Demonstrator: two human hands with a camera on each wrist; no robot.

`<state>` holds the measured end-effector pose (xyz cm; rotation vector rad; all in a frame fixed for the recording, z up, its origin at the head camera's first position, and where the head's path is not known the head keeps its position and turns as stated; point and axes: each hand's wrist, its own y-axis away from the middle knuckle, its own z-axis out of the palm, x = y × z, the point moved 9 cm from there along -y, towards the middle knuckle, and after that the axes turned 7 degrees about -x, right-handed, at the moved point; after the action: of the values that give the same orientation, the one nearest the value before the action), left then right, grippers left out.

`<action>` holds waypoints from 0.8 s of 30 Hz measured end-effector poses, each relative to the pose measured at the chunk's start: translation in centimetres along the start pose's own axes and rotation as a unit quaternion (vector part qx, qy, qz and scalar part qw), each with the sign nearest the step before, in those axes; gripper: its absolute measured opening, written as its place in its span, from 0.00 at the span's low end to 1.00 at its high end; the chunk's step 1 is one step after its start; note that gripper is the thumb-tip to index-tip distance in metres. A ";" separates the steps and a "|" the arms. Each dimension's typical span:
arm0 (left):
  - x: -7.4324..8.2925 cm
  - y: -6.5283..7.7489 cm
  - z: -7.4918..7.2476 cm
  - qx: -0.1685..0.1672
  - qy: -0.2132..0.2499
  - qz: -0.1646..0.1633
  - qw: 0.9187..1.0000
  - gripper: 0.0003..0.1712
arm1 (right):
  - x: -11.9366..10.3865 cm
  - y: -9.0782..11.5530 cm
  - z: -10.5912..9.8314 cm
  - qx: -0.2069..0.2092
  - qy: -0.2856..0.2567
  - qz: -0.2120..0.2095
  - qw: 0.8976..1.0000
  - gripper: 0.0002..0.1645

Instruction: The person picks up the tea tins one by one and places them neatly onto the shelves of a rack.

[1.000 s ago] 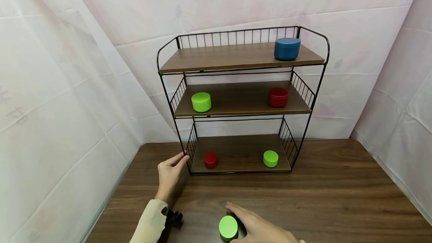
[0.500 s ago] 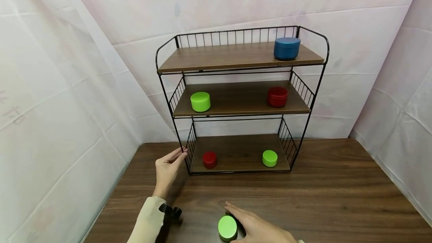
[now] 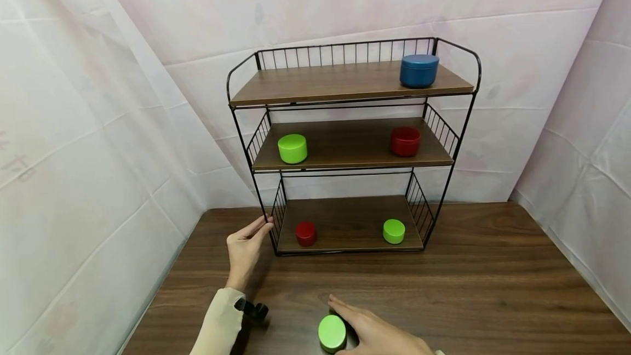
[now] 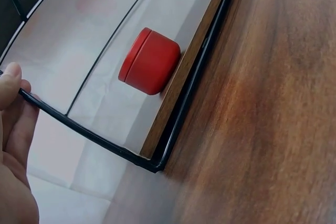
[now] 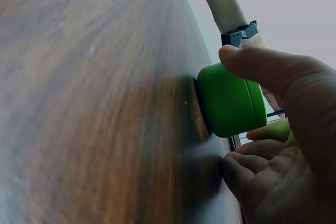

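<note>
My left hand [image 3: 244,251] pinches the front left post of a three-tier shelf rack [image 3: 355,166], low down, thumb against fingers. In the left wrist view, a red round lidded tin [image 4: 150,61] stands on the bottom board close to that grip. My right hand [image 3: 377,330] rests on the table at a green round lidded tin [image 3: 332,333], thumb on one side and fingers stretched past the far side. The right wrist view has the thumb overlapping this green tin [image 5: 228,100], with a gap between the tin and the fingers [image 5: 257,169].
The bottom board also bears a green tin [image 3: 394,232] at right. On the middle board stand a green tin [image 3: 293,149] and a dark red tin [image 3: 405,142]. A blue tin [image 3: 419,72] sits top right. White cloth [image 3: 123,97] surrounds the wooden table [image 3: 493,278].
The rack has shifted very slightly left in the head view, with the left hand on its post. The right hand and the green tin beside it stay nearly still.
</note>
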<state>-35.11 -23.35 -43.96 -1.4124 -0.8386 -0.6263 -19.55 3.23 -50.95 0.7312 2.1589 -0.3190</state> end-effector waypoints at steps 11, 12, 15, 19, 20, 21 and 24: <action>0.0 -0.2 0.1 -0.007 0.005 0.004 1.000 0.16 | 0.1 -0.3 0.1 0.039 0.006 0.019 0.999 0.43; -0.1 -0.2 0.1 -0.009 0.003 -0.001 1.000 0.15 | 0.2 -0.3 0.1 0.041 -0.004 0.021 0.999 0.42; -0.2 -0.3 0.2 -0.012 -0.001 -0.010 1.000 0.15 | 0.2 -0.2 0.1 0.046 -0.026 0.016 0.998 0.41; -0.2 -0.3 0.1 -0.009 -0.002 -0.012 1.000 0.15 | -0.4 -0.1 -0.1 0.061 -0.004 -0.009 0.998 0.38; -0.2 -0.3 0.1 -0.006 0.000 -0.013 1.000 0.15 | -0.6 -0.1 -0.1 0.065 0.008 -0.018 0.998 0.38; -0.3 -0.3 0.0 -0.003 0.001 -0.016 1.000 0.15 | -0.8 0.0 -0.2 0.069 0.015 -0.027 0.997 0.37; -0.5 -0.3 -0.1 0.006 0.003 -0.032 0.999 0.15 | -1.4 0.0 -0.4 0.079 0.034 -0.054 0.995 0.34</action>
<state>-35.60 -23.49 -44.14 -1.3761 -0.8832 -0.6728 -19.10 2.91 -49.61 0.7237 2.2609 -0.5324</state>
